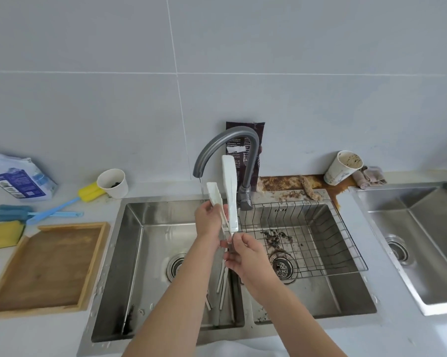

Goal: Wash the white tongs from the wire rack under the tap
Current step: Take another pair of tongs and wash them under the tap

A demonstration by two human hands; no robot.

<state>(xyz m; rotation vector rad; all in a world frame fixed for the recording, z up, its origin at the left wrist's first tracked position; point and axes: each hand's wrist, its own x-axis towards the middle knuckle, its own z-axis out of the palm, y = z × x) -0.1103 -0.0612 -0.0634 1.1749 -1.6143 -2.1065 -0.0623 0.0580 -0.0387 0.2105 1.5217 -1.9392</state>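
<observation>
Fingers (223, 212) of the left hand (209, 220) curl round one arm of the white tongs (230, 191), while the right hand (245, 256) pinches the joined end just below, thumb on top.

From the head view, the tongs stand nearly upright above both hands, arms spread, tips up beside the spout of the tap (227, 136). A thin water stream (201, 188) falls just left of the left-hand fingers, close by the nearer tong arm; whether it wets that arm I cannot tell.

The wire rack (307, 228) sits to the right of the right hand, in the right basin of the sink (134, 253), with dark scraps in or beneath it.

Fetching the tongs looks done and the tap is running. By my judgement, the rinse is only starting, and both arms have yet to be passed through the water.
</observation>
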